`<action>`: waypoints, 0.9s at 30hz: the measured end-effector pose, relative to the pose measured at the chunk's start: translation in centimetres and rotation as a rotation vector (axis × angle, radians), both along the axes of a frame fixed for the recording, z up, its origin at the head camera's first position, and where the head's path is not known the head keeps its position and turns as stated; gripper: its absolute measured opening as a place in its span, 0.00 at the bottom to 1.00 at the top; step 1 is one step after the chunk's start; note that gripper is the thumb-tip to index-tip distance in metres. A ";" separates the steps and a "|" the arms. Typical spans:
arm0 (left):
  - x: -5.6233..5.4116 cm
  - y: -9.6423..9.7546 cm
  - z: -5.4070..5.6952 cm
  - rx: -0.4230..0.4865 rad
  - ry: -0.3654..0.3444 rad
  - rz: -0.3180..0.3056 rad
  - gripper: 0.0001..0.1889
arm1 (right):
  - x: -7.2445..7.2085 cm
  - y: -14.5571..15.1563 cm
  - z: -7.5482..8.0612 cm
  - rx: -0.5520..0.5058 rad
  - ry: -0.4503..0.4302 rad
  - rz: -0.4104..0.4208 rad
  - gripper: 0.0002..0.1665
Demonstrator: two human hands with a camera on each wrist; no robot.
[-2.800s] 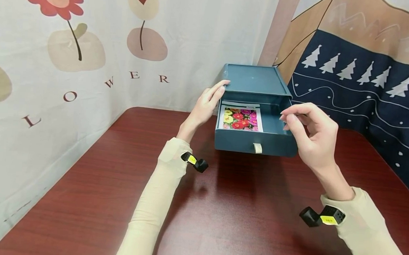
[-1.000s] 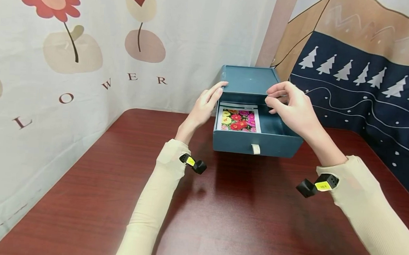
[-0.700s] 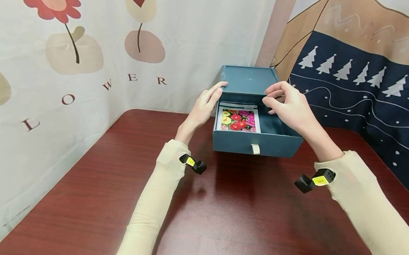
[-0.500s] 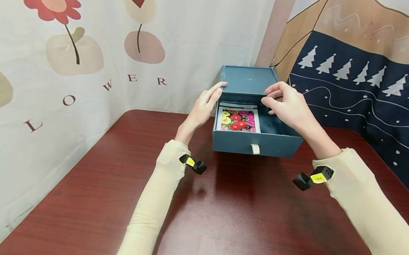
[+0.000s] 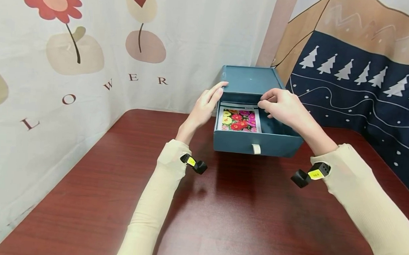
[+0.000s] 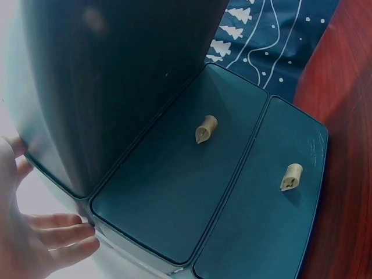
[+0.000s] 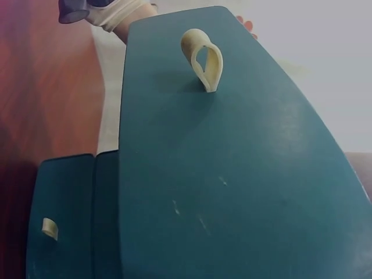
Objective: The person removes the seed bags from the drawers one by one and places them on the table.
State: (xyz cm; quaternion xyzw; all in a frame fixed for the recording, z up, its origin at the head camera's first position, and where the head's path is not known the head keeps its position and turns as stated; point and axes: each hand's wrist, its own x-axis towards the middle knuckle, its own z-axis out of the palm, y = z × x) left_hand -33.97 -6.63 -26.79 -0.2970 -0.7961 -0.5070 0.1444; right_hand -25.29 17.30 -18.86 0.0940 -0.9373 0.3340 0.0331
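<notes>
A dark teal drawer cabinet [image 5: 251,79] stands on the table with its top drawer [image 5: 234,141] pulled out. A flat, white-bordered packet [image 5: 240,120] printed with yellow, red and pink flowers lies in the drawer's left part. My left hand [image 5: 203,106] rests at the cabinet's top left edge; in the left wrist view its fingers [image 6: 61,232] extend along the cabinet's side. Over the drawer's right part is my right hand [image 5: 284,108], its fingers loosely bent, fingertips close to the packet's back right corner. Nothing shows in it. The drawer front [image 7: 232,157] hides it in the right wrist view.
Two lower drawers [image 6: 168,180] are pushed in, each with a cream loop pull [image 6: 291,176]. The reddish-brown table [image 5: 200,218] reaches toward me. A white flower-print curtain [image 5: 194,35] and a navy tree-print cloth [image 5: 357,92] hang behind.
My right hand has moved left from the drawer's right edge, in over its inside, and lowered slightly toward the packet. The left hand, drawer and packet have stayed put.
</notes>
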 end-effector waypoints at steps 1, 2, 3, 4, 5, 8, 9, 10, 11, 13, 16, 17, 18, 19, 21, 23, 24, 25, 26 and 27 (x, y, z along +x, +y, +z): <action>0.0 0.0 0.0 0.000 0.000 -0.001 0.23 | -0.1 0.0 0.0 0.003 -0.010 0.004 0.24; 0.0 0.0 0.0 0.002 0.001 -0.005 0.23 | -0.2 0.0 0.0 0.005 -0.019 0.008 0.24; 0.0 0.0 0.0 0.003 0.002 -0.008 0.23 | -0.2 -0.1 0.0 0.006 -0.031 0.013 0.25; 0.0 0.0 0.0 0.001 -0.001 -0.006 0.23 | -0.3 -0.1 -0.1 0.008 -0.040 0.017 0.25; -0.1 0.0 0.0 -0.003 -0.004 -0.002 0.23 | -0.4 -0.1 -0.1 0.009 -0.049 0.020 0.25; -0.2 0.0 -0.1 -0.012 -0.009 0.005 0.24 | -0.5 -0.2 -0.2 0.015 -0.073 0.033 0.26; -0.2 0.0 -0.1 -0.015 -0.010 0.009 0.24 | -0.5 -0.2 -0.2 0.019 -0.081 0.036 0.27; -0.3 0.0 -0.1 -0.014 -0.011 0.008 0.24 | -0.6 -0.2 -0.2 0.022 -0.088 0.040 0.27; -0.3 0.0 -0.1 -0.011 -0.010 0.004 0.24 | -0.6 -0.2 -0.2 0.027 -0.097 0.045 0.27; -0.3 0.0 -0.1 -0.006 -0.008 -0.001 0.24 | -0.7 -0.3 -0.2 0.041 -0.113 0.050 0.28; -0.2 0.0 0.0 0.000 -0.009 -0.005 0.24 | -1.0 -0.3 -0.3 0.063 -0.137 0.054 0.28; -0.2 0.0 0.0 0.000 -0.012 -0.004 0.24 | -1.0 -0.3 -0.3 0.067 -0.146 0.054 0.28; -0.2 0.0 0.0 0.001 -0.013 -0.004 0.24 | -1.0 -0.3 -0.3 0.068 -0.156 0.052 0.28; -0.2 0.0 0.0 0.001 -0.014 -0.006 0.24 | -1.0 -0.4 -0.3 0.068 -0.166 0.049 0.28; -0.2 0.0 0.0 0.003 -0.018 -0.009 0.24 | -1.0 -0.5 -0.3 0.066 -0.186 0.041 0.28; -0.2 0.0 -0.1 0.000 -0.019 -0.009 0.24 | -1.0 -0.5 -0.3 0.056 -0.204 0.034 0.29; -0.2 0.0 -0.1 -0.001 -0.020 -0.008 0.24 | -1.0 -0.5 -0.2 0.052 -0.212 0.032 0.29; -0.2 0.0 -0.1 -0.002 -0.021 -0.008 0.24 | -1.0 -0.5 -0.2 0.048 -0.220 0.031 0.30; -0.2 0.0 -0.1 -0.001 -0.022 -0.008 0.24 | -1.0 -0.5 -0.2 0.041 -0.230 0.033 0.30; -0.2 0.0 -0.1 0.000 -0.022 -0.008 0.24 | -1.1 -0.5 -0.2 0.032 -0.239 0.034 0.31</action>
